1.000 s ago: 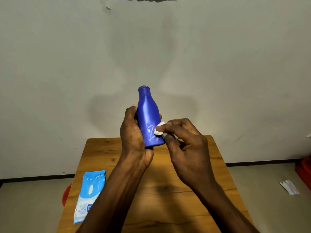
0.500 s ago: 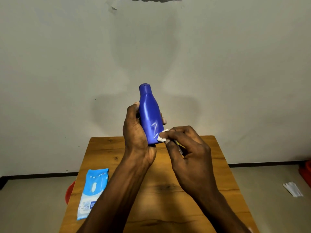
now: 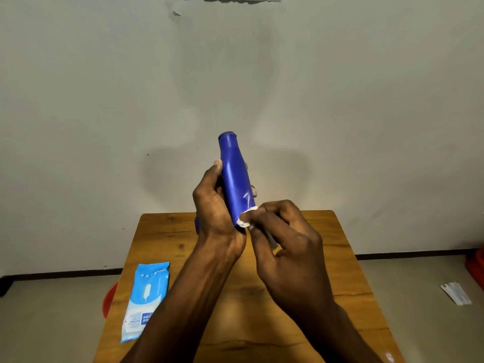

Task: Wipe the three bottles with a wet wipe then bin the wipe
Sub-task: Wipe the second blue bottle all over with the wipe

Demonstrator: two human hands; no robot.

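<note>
My left hand (image 3: pixel 213 208) grips a blue bottle (image 3: pixel 234 176) upright above the wooden table (image 3: pixel 337 260), fingers wrapped round its lower body. My right hand (image 3: pixel 285 239) pinches a small white wet wipe (image 3: pixel 246 218) and presses it against the bottle's bottom end. A white mark shows on the bottle just above the wipe. A sliver of another blue object (image 3: pixel 197 226) peeks out behind my left wrist; the other bottles are hidden.
A light-blue wet wipe pack (image 3: pixel 145 299) lies flat at the table's left edge. A red round container (image 3: pixel 108 299) sits on the floor left of the table. A white wrapper (image 3: pixel 455 296) lies on the floor at right, near a red object (image 3: pixel 476 265).
The wipe has slid down the bottle from the middle of its lower body to the bottom end. The bottle tilted slightly, its top leaning left.
</note>
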